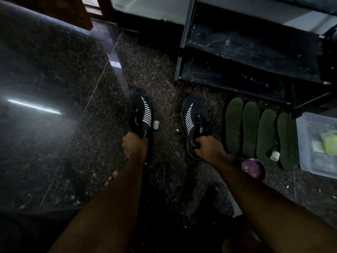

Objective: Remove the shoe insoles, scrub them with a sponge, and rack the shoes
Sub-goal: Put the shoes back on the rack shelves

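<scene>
Gripping one black shoe each, both hands are curled tight at the heel ends. The left hand point(135, 145) has its fingers hooked into the collar of the left shoe point(142, 112). The right hand point(209, 148) is closed round the collar and heel of the right shoe point(195, 117). Both shoes point toes away from the person, white stripes showing on their sides. In the dim light I cannot tell whether their soles touch the floor point(54, 125) or hang just above it.

A strip of speckled dark floor separates the two shoes, and a small white cap point(156, 124) sits just beside the left shoe within that gap. A broad stretch of floor runs out to the left of the left shoe. To the right, the right shoe lies near the first of four green insoles point(234, 125), laid side by side in a row, some edges touching or overlapping. A second white cap point(275, 155) rests at the heel ends of the third and fourth. The front edge of the black shoe rack point(246, 52) stands just beyond the insoles' toe ends, its corner post well beyond the right shoe's toe.

One clear plastic tub point(302, 154) sits at the far right against the last insole, with a yellow-green sponge point(330, 141) inside. One purple-lidded jar point(253, 168) stands just beside the right wrist.

The count: two shoes, four insoles, two caps, one tub, one jar
</scene>
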